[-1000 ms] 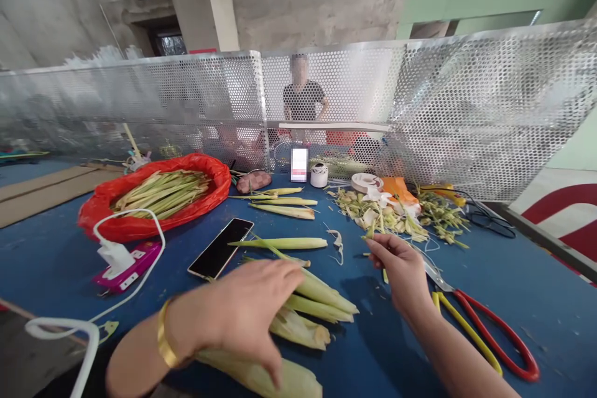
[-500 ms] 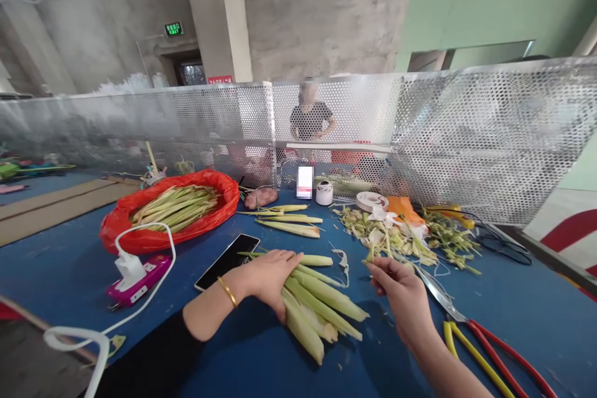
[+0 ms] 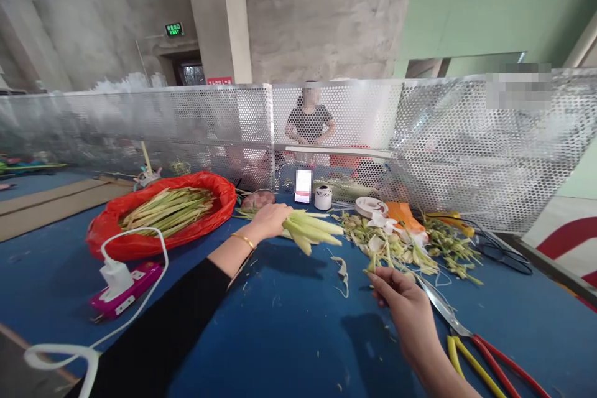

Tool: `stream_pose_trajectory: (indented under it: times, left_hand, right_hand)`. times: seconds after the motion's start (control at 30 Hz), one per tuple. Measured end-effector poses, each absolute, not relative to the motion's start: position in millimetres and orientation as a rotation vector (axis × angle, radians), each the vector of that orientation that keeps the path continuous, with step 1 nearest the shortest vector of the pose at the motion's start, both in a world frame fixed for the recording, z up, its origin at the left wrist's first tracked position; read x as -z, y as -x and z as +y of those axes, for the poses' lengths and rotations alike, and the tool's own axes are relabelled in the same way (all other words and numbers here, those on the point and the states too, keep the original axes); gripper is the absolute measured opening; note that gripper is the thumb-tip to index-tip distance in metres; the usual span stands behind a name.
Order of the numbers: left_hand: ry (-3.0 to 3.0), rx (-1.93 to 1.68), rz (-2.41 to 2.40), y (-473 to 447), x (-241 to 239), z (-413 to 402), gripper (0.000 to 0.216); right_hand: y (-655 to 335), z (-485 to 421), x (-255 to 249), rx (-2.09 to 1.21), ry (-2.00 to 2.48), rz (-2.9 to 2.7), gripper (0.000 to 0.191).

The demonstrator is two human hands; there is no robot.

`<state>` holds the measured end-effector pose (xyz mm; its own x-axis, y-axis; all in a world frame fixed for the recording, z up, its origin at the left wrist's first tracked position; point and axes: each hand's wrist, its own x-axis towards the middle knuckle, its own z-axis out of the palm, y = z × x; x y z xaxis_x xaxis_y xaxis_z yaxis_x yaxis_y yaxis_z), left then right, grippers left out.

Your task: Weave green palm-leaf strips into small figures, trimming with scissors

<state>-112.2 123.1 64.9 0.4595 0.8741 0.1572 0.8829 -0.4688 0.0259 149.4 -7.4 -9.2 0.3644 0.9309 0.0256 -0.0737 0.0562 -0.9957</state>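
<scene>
My left hand (image 3: pixel 273 221) is wrapped round a bundle of pale green leafy stalks (image 3: pixel 314 231), whose thick ends fan out to the right above the table's far half. Below it, a shadow falls on the blue table top (image 3: pixel 289 336). At right, my right hand (image 3: pixel 403 298) pinches a small green plant piece (image 3: pixel 372 265) between thumb and fingertips, just in front of a heap of plant scraps (image 3: pixel 387 242). Beside that hand lie long-bladed shears with red handles (image 3: pixel 494 354) and a yellow-handled tool (image 3: pixel 473 360). A torn white strip (image 3: pixel 342 270) rests between the hands.
A red plastic bag (image 3: pixel 105 239) holding many thin stalks stands at left, near a purple power strip (image 3: pixel 125 289) with a white cable. At the back are an upright phone (image 3: pixel 303 186), a white round container (image 3: pixel 323 198), a tape roll (image 3: pixel 372 206) and a perforated metal partition (image 3: pixel 336 112); a person stands behind it.
My left hand has lifted the bundle and carried it away from me toward the back of the table. My right hand stays almost in place, still pinching the small piece.
</scene>
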Motion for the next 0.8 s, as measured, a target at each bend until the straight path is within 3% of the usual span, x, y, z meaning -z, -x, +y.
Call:
stream_pose_trajectory:
  times: [0.07, 0.2, 0.33, 0.43, 0.57, 0.8]
  left_hand:
    - [2.568, 0.307, -1.682, 115, -70, 138, 0.027]
    - [2.53, 0.567, -1.761, 92, -60, 119, 0.05]
    - [2.772, 0.803, -1.751, 46, -31, 51, 0.027]
    - [3.049, 1.52, -2.235, 23, -13, 5, 0.028]
    - [2.84, 2.048, -2.641, 20, -7, -16, 0.03]
    - [2.774, 2.295, -2.828, 26, -8, -8, 0.022]
  right_hand:
    - [-149, -7, 9, -0.949, 1.263, -0.899, 0.034]
    - [-148, -6, 8, -0.994, 1.23, -0.887, 0.032]
    - [-144, -9, 5, -1.026, 1.215, -0.918, 0.032]
    - [-136, -16, 3, -1.049, 1.192, -1.005, 0.031]
    - [-125, -25, 2, -1.072, 1.19, -1.148, 0.028]
    - [-124, -26, 6, -1.073, 1.246, -1.212, 0.027]
